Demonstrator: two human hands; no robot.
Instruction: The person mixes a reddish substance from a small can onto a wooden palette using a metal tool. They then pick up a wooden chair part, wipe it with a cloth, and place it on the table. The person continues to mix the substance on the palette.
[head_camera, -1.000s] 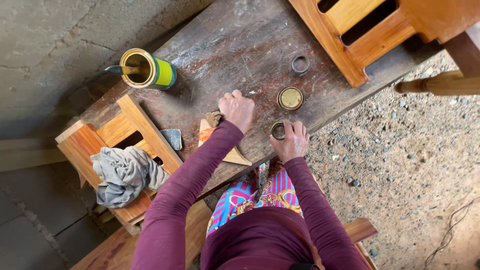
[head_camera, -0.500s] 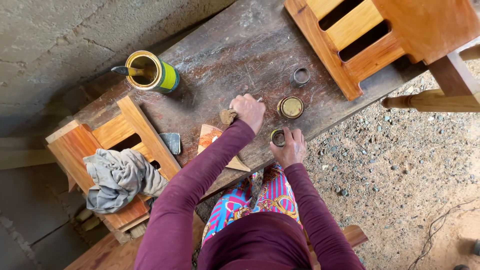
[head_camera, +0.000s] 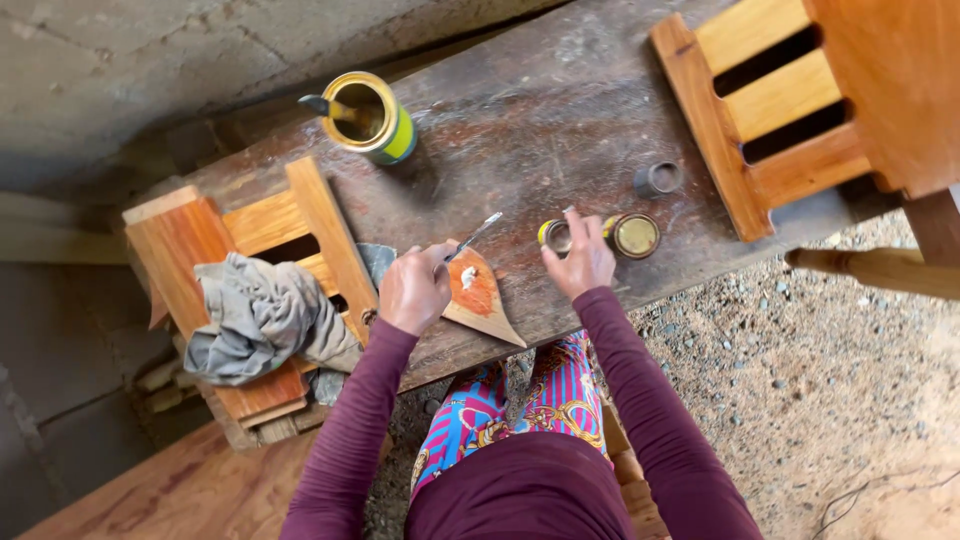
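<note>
Worn dark wood of the bench (head_camera: 560, 130) fills the view. The left hand (head_camera: 415, 290) is clamped on a thin metal tool (head_camera: 476, 236) whose tip juts past the fingers; its handle is hidden in the fist. Under it lies a pointed wooden offcut (head_camera: 482, 300) with a pale dab on top. The right hand (head_camera: 583, 262) grips a small open tin (head_camera: 556, 236), fingers covering part of its rim, with the tin's lid (head_camera: 635, 236) just beside it. Its contents are too small to make out. A grey rag (head_camera: 262, 315) drapes over a slatted piece (head_camera: 250, 260), hiding its middle. The bigger slatted frame (head_camera: 790, 110) runs off the top-right edge.
</note>
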